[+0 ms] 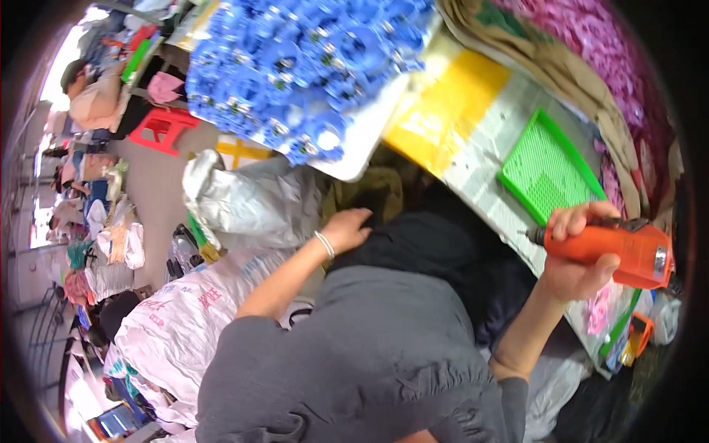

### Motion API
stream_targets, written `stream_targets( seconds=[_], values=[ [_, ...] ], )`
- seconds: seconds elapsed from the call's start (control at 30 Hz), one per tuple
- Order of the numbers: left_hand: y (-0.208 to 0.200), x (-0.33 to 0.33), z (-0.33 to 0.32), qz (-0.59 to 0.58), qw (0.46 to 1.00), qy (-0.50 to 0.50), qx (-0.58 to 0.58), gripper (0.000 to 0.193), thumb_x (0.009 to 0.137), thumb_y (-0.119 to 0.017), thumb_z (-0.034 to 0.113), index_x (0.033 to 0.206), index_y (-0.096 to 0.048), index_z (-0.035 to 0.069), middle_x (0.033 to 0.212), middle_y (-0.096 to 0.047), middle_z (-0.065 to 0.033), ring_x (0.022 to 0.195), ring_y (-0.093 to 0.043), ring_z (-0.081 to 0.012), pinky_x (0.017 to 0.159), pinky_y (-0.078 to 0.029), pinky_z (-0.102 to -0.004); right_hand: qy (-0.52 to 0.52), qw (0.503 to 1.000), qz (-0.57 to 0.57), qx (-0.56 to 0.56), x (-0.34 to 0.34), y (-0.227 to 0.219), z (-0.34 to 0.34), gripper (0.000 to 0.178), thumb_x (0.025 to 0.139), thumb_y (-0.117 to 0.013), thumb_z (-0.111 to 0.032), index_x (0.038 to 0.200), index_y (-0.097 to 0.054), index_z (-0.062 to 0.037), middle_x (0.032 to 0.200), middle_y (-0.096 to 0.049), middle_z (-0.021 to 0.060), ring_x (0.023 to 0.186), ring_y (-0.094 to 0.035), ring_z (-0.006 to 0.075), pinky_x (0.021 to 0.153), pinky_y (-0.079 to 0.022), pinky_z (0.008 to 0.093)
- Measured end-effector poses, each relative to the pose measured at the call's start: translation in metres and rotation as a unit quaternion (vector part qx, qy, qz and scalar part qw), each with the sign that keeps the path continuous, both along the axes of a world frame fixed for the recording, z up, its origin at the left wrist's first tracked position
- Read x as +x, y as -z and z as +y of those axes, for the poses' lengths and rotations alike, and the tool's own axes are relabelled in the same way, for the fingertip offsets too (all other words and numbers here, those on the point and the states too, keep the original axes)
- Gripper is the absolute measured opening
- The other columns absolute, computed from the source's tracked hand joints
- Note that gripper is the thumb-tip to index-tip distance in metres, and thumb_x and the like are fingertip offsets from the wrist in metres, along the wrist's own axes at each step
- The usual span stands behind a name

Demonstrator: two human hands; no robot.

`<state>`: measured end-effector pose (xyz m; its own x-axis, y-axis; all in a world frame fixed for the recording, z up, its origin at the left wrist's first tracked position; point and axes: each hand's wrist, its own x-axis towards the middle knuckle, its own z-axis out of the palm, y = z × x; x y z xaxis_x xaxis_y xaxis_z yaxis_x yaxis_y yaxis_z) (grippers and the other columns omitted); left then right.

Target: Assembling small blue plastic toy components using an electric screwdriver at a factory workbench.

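In my right hand (580,255) is an orange hand-held tool (609,251) with a boxy rear end and a thin dark tip pointing left. My fingers wrap round its body, above the right edge of the table. A green mesh tray (550,168) lies just beyond the tip. My left hand (347,230), with a white bracelet at the wrist, hangs low by the dark cloth over my lap. Its fingers are loosely bent and apart, and I see nothing in them. Close by stands a silvery sack (255,199).
Many blue flower-shaped pieces (295,70) cover a white board at the far side. Yellow tape (450,107) covers part of the table. Pink pieces (591,44) are heaped at the far right. A red stool (162,131) and a stuffed white sack (196,310) stand to the left.
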<state>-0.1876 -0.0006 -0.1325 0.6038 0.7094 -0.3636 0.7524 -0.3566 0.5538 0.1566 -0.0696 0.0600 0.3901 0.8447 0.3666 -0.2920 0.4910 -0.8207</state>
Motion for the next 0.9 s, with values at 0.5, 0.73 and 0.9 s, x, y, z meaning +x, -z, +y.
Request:
stream_targets(
  seconds=[0.5, 0.73, 0.9],
  values=[
    [-0.245, 0.041, 0.099, -0.19, 0.844, -0.078, 0.496, 0.043, 0.068, -0.072, 0.016, 0.104, -0.057, -0.001, 0.1, -0.059, -0.0179, 0.091, -0.057, -0.0333, 0.079, -0.047, -0.0381, 0.055, 0.998, -0.022, -0.027, -0.003, -0.004, -0.001, 0.062, 0.081, -0.06, -0.053, 0.111, -0.043, -0.0013, 0.078, -0.049, 0.0055, 0.063, -0.048, 0.0159, 0.061, -0.042, 0.0296],
    [-0.243, 0.048, 0.161, -0.094, 0.868, 0.012, 0.487, 0.061, 0.063, -0.064, 0.021, 0.117, -0.05, -0.004, 0.112, -0.055, -0.0183, 0.1, -0.051, -0.0333, 0.089, -0.042, -0.0375, 0.056, 0.998, -0.028, -0.022, -0.006, -0.005, -0.008, 0.058, 0.082, -0.062, -0.048, 0.111, -0.043, -0.001, 0.078, -0.049, 0.0054, 0.064, -0.049, 0.0151, 0.06, -0.042, 0.0289],
    [-0.248, 0.046, 0.17, -0.055, 0.9, 0.032, 0.43, 0.059, 0.062, -0.059, 0.015, 0.118, -0.049, -0.002, 0.107, -0.055, -0.0168, 0.097, -0.05, -0.0324, 0.09, -0.041, -0.036, 0.06, 0.998, -0.022, -0.026, -0.005, -0.005, -0.011, 0.058, 0.082, -0.062, -0.047, 0.111, -0.043, -0.0007, 0.078, -0.05, 0.0055, 0.064, -0.048, 0.0149, 0.061, -0.043, 0.0286]
  ],
)
